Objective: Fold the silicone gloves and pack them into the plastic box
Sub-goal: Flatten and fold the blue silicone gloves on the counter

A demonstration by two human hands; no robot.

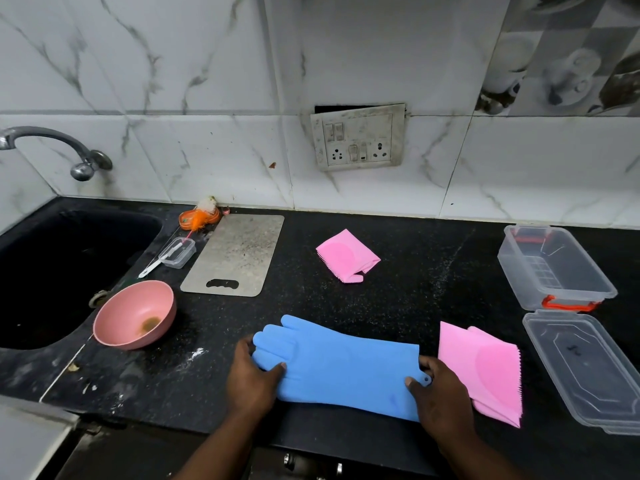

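Head view: both hands [252,375] pinch blue glove [339,368] ends.

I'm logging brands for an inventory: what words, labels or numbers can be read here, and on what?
None can be read.
Box lid: a small dark mark at its centre, too blurred to read.
Switch panel: no legible markings.
Blue glove, pink gloves, plastic box: no text visible.

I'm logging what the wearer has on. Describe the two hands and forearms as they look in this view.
Both the left hand and the right hand are bare: no gloves, rings, watch or bracelets show. The forearms are uncovered down to the bottom edge of the picture, with no sleeve in view. No markings are visible.
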